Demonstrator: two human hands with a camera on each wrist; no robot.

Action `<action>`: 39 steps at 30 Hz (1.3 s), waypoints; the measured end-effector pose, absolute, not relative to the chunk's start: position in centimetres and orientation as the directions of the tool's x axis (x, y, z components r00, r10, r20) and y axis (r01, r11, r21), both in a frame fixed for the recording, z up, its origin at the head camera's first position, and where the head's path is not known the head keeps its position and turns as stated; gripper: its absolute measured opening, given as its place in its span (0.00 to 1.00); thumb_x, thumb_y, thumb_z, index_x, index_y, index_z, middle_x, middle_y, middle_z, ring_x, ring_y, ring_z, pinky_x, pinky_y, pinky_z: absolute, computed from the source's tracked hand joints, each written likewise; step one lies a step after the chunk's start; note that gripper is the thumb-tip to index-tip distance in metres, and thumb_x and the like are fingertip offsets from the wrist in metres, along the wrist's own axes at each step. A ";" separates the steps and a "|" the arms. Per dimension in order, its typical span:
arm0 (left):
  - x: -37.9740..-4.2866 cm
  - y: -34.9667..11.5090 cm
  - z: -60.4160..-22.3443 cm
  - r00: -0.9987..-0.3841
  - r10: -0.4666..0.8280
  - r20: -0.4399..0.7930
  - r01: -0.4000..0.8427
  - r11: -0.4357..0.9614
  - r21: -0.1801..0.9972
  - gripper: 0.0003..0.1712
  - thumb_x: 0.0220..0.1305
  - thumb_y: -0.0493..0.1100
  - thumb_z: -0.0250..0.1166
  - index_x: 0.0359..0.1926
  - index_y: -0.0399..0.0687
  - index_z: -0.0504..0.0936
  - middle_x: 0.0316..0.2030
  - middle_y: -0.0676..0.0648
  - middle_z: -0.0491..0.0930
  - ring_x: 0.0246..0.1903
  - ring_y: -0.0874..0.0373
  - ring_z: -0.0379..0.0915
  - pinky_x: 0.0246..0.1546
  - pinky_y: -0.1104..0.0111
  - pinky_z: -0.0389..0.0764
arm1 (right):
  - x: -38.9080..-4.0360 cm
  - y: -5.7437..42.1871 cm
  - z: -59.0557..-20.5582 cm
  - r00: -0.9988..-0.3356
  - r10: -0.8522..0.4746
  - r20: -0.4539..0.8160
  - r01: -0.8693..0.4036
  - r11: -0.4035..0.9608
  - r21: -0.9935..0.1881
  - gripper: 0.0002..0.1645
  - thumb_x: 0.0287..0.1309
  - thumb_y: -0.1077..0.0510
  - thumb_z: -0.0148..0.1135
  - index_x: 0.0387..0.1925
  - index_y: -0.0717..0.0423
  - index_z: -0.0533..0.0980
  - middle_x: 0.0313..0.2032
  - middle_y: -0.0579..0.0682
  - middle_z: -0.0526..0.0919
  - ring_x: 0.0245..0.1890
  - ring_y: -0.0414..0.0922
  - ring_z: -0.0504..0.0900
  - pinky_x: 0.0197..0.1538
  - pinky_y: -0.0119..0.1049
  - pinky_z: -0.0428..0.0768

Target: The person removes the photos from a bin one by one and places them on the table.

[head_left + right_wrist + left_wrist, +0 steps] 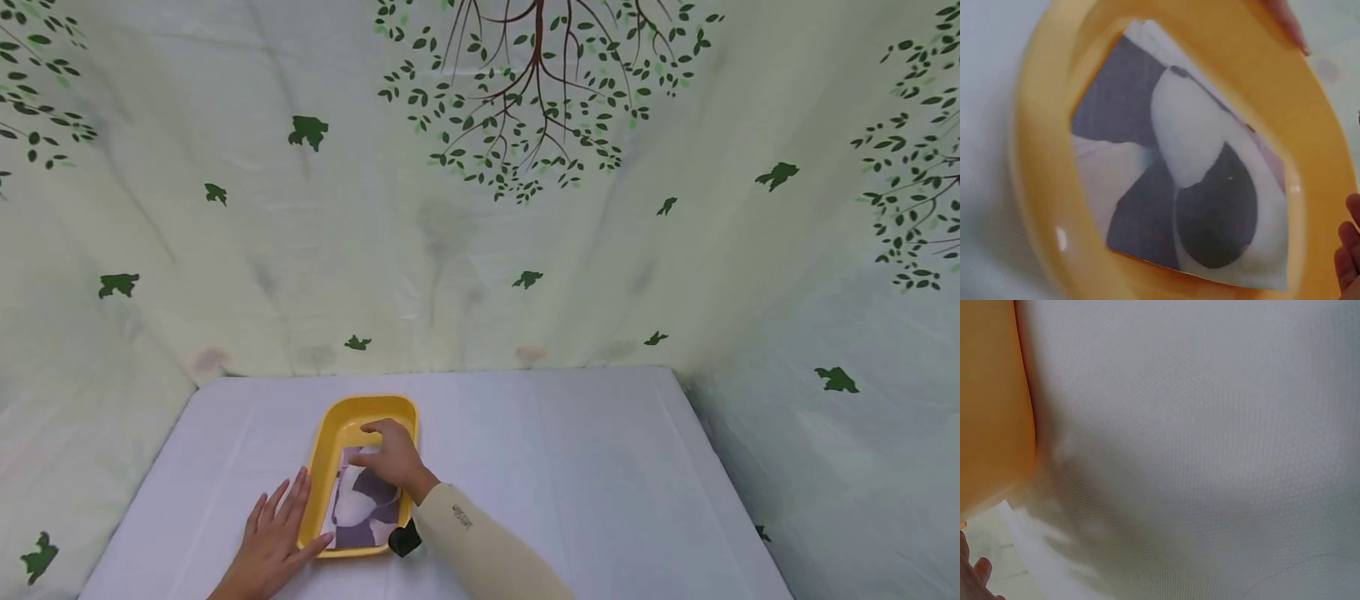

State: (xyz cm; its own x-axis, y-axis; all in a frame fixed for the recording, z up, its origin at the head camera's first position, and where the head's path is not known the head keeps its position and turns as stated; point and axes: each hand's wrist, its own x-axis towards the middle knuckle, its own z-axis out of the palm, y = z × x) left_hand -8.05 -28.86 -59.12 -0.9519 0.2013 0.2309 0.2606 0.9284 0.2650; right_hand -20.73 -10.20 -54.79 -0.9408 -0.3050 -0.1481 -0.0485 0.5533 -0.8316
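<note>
A yellow tray (365, 406) lies on the white table with a printed picture (356, 507) inside it. Its print has dark grey and white rounded patches, and in the right wrist view more than one paper edge shows along one side. My left hand (273, 533) rests against the tray's left side, fingers straight and thumb near the lower rim. Over the upper part of the picture is my right hand (393, 457), its thumb and fingers spread apart with nothing visible between them. Some of its fingertips (1349, 244) show at the right wrist view's edge.
A small black device (405, 539) sits by the right wrist, beside the tray's lower right corner. The white table (562, 483) extends to the right. Behind it hangs a pale cloth (465, 275) printed with leaves and branches.
</note>
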 end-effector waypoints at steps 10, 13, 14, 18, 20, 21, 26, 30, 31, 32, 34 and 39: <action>-8.0 -28.9 -58.4 -0.979 0.167 0.121 0.197 0.928 0.317 0.57 0.62 0.63 0.59 0.76 0.47 0.36 0.76 0.54 0.30 0.67 0.37 0.45 0.67 0.42 0.36 | -19.6 -12.6 -56.2 -0.972 -0.086 -0.219 0.161 0.438 -0.885 0.21 0.50 0.49 0.73 0.47 0.48 0.81 0.47 0.43 0.79 0.52 0.45 0.76 0.59 0.44 0.74; -8.0 -28.9 -58.3 -0.978 0.168 0.124 0.199 0.926 0.322 0.56 0.61 0.63 0.60 0.76 0.45 0.37 0.77 0.50 0.34 0.66 0.37 0.45 0.66 0.40 0.40 | -19.6 -12.7 -56.6 -0.979 -0.075 -0.188 0.121 0.528 -0.841 0.23 0.49 0.49 0.74 0.48 0.50 0.82 0.47 0.43 0.79 0.51 0.44 0.76 0.59 0.42 0.73; -8.0 -28.8 -58.2 -0.979 0.166 0.118 0.196 0.925 0.325 0.56 0.61 0.63 0.60 0.76 0.45 0.38 0.77 0.49 0.35 0.66 0.37 0.45 0.65 0.40 0.40 | -19.6 -12.7 -56.8 -0.982 -0.085 -0.170 0.092 0.568 -0.818 0.23 0.49 0.49 0.74 0.48 0.50 0.82 0.47 0.44 0.79 0.51 0.44 0.75 0.60 0.41 0.72; -8.0 -28.7 -58.0 -0.985 0.155 0.070 0.170 0.924 0.343 0.57 0.61 0.63 0.60 0.76 0.43 0.38 0.76 0.43 0.42 0.67 0.36 0.44 0.65 0.39 0.41 | -19.6 -12.7 -57.3 -0.982 -0.123 -0.146 0.012 0.726 -0.688 0.28 0.48 0.45 0.73 0.51 0.51 0.82 0.48 0.44 0.78 0.52 0.43 0.73 0.60 0.38 0.67; -8.1 -28.7 -57.8 -0.990 0.140 0.028 0.141 0.926 0.349 0.57 0.61 0.65 0.59 0.76 0.44 0.37 0.75 0.41 0.44 0.68 0.35 0.42 0.65 0.39 0.39 | -19.6 -12.8 -57.4 -0.978 -0.129 -0.164 0.003 0.775 -0.631 0.31 0.48 0.42 0.73 0.53 0.51 0.80 0.50 0.44 0.76 0.53 0.44 0.70 0.62 0.38 0.65; -8.1 -28.7 -57.7 -0.991 0.135 0.013 0.131 0.928 0.350 0.58 0.61 0.65 0.59 0.76 0.44 0.37 0.74 0.40 0.45 0.68 0.35 0.41 0.65 0.38 0.39 | -19.6 -12.9 -57.5 -0.976 -0.131 -0.174 0.001 0.798 -0.603 0.32 0.48 0.41 0.72 0.54 0.51 0.79 0.51 0.45 0.75 0.54 0.44 0.69 0.62 0.38 0.64; -8.1 -28.7 -57.6 -0.993 0.121 -0.015 0.108 0.933 0.344 0.58 0.61 0.66 0.58 0.76 0.43 0.37 0.74 0.40 0.45 0.68 0.35 0.41 0.65 0.39 0.37 | -19.4 -13.2 -57.5 -0.972 -0.149 -0.183 -0.036 0.860 -0.509 0.34 0.48 0.38 0.71 0.54 0.52 0.78 0.54 0.46 0.73 0.57 0.45 0.66 0.64 0.38 0.61; -8.0 -28.7 -57.8 -0.992 0.123 0.004 0.117 0.932 0.343 0.57 0.62 0.65 0.58 0.76 0.43 0.37 0.75 0.41 0.44 0.68 0.35 0.41 0.65 0.38 0.39 | -19.2 -13.2 -57.5 -0.972 -0.159 -0.174 -0.051 0.863 -0.502 0.33 0.48 0.39 0.72 0.53 0.52 0.79 0.52 0.46 0.73 0.57 0.45 0.66 0.64 0.38 0.61; -8.0 -28.7 -57.8 -0.992 0.122 0.005 0.117 0.932 0.343 0.57 0.62 0.65 0.58 0.76 0.43 0.37 0.75 0.41 0.44 0.68 0.35 0.41 0.65 0.39 0.39 | -19.2 -13.1 -57.5 -0.972 -0.159 -0.173 -0.051 0.860 -0.507 0.32 0.48 0.40 0.71 0.53 0.51 0.79 0.52 0.46 0.73 0.57 0.45 0.66 0.64 0.38 0.62; -8.0 -28.7 -57.8 -0.993 0.122 0.006 0.116 0.932 0.344 0.57 0.62 0.65 0.58 0.76 0.43 0.37 0.75 0.41 0.44 0.68 0.35 0.41 0.65 0.38 0.39 | -19.1 -13.1 -57.5 -0.972 -0.158 -0.174 -0.047 0.855 -0.517 0.32 0.48 0.40 0.72 0.53 0.51 0.80 0.52 0.45 0.73 0.56 0.45 0.66 0.63 0.38 0.62; -8.0 -28.7 -57.8 -0.993 0.118 -0.004 0.110 0.934 0.339 0.58 0.62 0.66 0.58 0.76 0.43 0.36 0.75 0.40 0.45 0.68 0.35 0.41 0.65 0.38 0.38 | -19.1 -13.0 -57.5 -0.973 -0.161 -0.166 -0.050 0.845 -0.532 0.31 0.48 0.40 0.72 0.53 0.50 0.80 0.51 0.45 0.74 0.55 0.45 0.67 0.62 0.38 0.64; -8.1 -28.7 -57.8 -0.994 0.113 -0.007 0.105 0.938 0.331 0.58 0.61 0.65 0.59 0.76 0.43 0.37 0.73 0.39 0.47 0.68 0.35 0.41 0.65 0.38 0.38 | -19.1 -13.0 -57.4 -0.973 -0.154 -0.173 -0.021 0.801 -0.598 0.30 0.49 0.42 0.72 0.53 0.49 0.80 0.52 0.45 0.73 0.54 0.44 0.68 0.61 0.38 0.67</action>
